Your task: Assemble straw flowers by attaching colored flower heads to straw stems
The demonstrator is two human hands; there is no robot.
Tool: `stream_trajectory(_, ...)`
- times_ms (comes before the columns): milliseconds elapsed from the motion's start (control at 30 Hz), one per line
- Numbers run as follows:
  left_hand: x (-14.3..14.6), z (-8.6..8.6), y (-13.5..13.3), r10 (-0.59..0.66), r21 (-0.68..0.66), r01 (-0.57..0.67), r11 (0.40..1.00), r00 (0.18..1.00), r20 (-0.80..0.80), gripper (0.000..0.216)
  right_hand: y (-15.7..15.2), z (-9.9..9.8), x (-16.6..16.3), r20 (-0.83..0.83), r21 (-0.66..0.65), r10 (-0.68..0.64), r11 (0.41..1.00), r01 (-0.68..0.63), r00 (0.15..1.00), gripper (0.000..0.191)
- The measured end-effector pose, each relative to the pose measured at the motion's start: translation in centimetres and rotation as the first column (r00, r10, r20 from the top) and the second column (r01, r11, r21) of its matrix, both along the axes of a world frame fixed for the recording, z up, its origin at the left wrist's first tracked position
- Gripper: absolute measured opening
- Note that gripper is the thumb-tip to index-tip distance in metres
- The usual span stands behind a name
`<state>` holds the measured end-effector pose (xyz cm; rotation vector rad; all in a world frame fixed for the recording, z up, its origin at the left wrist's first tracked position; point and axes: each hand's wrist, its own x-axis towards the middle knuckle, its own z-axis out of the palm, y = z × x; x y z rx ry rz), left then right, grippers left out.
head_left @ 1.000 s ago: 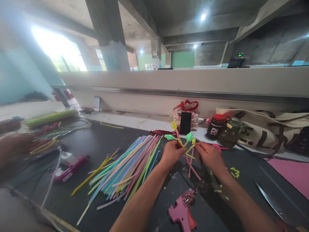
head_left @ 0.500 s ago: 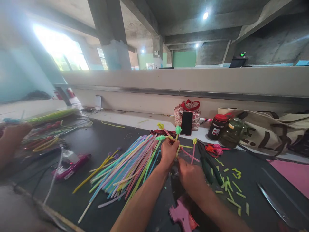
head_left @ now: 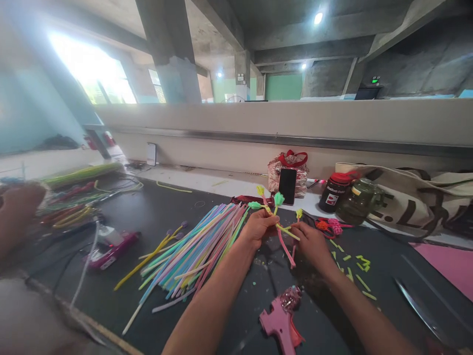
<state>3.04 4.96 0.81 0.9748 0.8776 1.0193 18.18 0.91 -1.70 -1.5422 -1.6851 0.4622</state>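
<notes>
Dark table [head_left: 162,207]; pale partition [head_left: 207,118] behind; concrete beams [head_left: 310,47]; left hand [head_left: 259,229] gripping stems [head_left: 286,248].

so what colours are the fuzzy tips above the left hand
Above the left hand: two fuzzy mint-green tips and one fuzzy yellow tip; head view shows best.

I've got L hand [head_left: 257,228] on cam pinching fuzzy-stem posy [head_left: 288,231], R hand [head_left: 311,246] w/ yellow-tipped stem [head_left: 299,214] nr it; pink glue gun [head_left: 279,319] nearer cam, pastel stems [head_left: 195,251] to L.

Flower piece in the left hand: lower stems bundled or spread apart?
Spread apart: on the flower piece, a yellow stem points rightward past the left hand, while a pink stem slants down.
</notes>
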Motion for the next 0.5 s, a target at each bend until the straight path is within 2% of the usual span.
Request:
stream_trajectory(133,0.5,-0.2,-0.4,-0.033,0.047,0.038,0.998,0.995,-0.095,0.017,0.4,1.1,1.5,0.032,0.016,-0.043,0.999,0.042,0.999,0.026)
stream_trajectory(233,0.9,-0.4,-0.6,-0.012,0.107,0.031,0.994,0.985,-0.170,0.015,-0.1,2.5,2.0,0.067,0.026,-0.055,0.998,0.054,0.996,0.024)
stream_trajectory(400,1.1,-1.0,-0.3,0.175,0.225,-0.118,0.967,0.951,-0.255,0.015,-2.0,4.4,0.4,0.145,0.097,-0.070,0.994,0.056,0.987,0.022)
stream_trajectory(500,0.9,-1.3,0.1,0.294,0.275,-0.225,0.935,0.923,-0.247,0.012,-3.2,4.0,-1.7,0.266,0.133,-0.026,0.991,-0.010,0.964,0.024)
